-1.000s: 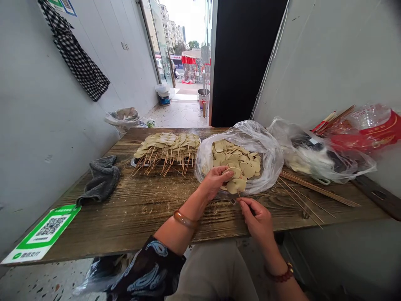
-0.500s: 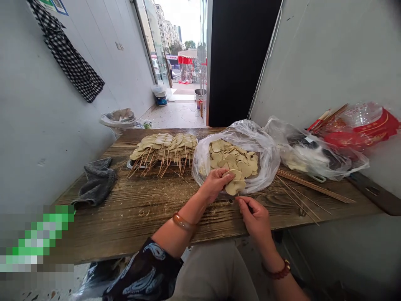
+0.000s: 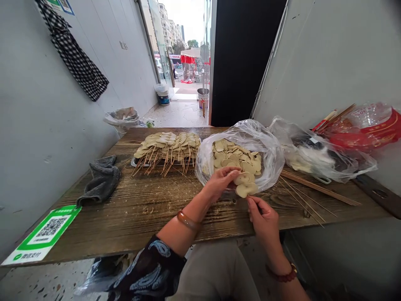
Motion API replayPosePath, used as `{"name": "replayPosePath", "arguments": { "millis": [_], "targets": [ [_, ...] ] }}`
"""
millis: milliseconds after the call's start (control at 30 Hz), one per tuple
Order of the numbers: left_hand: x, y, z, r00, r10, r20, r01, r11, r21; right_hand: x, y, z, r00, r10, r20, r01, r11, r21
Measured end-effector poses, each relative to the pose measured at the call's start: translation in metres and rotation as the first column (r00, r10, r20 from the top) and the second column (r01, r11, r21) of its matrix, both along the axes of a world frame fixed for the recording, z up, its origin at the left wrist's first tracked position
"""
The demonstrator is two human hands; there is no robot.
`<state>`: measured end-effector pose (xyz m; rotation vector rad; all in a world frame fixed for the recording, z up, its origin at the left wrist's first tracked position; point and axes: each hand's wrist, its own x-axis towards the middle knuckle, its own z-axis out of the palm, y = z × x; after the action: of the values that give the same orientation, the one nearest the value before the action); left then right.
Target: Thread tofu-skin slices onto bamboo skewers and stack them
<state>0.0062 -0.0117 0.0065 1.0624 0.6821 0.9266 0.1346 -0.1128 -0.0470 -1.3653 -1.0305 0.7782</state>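
Note:
Between my hands, in front of the open plastic bag, is a bamboo skewer threaded with pale, thin round slices [image 3: 246, 184] that look like potato. My right hand [image 3: 263, 215] pinches the lower end of the skewer just below the slices. My left hand [image 3: 221, 183] has its thumb and fingers closed on the left edge of the upper slices; its fingertips are partly hidden. Many loose slices [image 3: 238, 155] fill the clear plastic bag [image 3: 272, 165] behind them. Left of the bag, finished skewers of slices [image 3: 167, 144] lie stacked on a metal tray [image 3: 134, 162], sticks towards me.
Bare skewers [image 3: 322, 188] lie right of the bag, beside a knife handle [image 3: 377, 194]. Another clear bag [image 3: 308, 156] and red packaging [image 3: 357, 140] stand behind. A grey cloth [image 3: 102, 179] and a green QR-code card [image 3: 46, 234] lie on the left of the wooden table [image 3: 134, 221].
The view has turned slightly left. My left hand has loosened from across the slices to their left edge, showing more of them. My right hand still pinches the skewer.

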Motion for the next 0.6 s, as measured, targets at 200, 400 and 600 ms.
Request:
{"name": "replayPosePath", "arguments": {
  "millis": [200, 400, 600],
  "targets": [
    [-0.009, 0.021, -0.009, 0.901, 0.369, -0.230, -0.275, 0.894, 0.354, 0.013, 0.004, -0.002, 0.968, -0.157, -0.195, 0.165, 0.986, 0.024],
    [-0.008, 0.021, -0.020, 0.532, 0.594, -0.603, 0.107, 0.659, 0.744, 0.018, 0.007, -0.005, 0.934, -0.191, -0.300, 0.216, 0.975, 0.050],
    [-0.006, 0.019, -0.021, 0.404, 0.644, -0.650, 0.242, 0.610, 0.755, 0.016, 0.006, -0.004, 0.961, -0.135, -0.243, 0.151, 0.987, 0.048]
  ]
}}
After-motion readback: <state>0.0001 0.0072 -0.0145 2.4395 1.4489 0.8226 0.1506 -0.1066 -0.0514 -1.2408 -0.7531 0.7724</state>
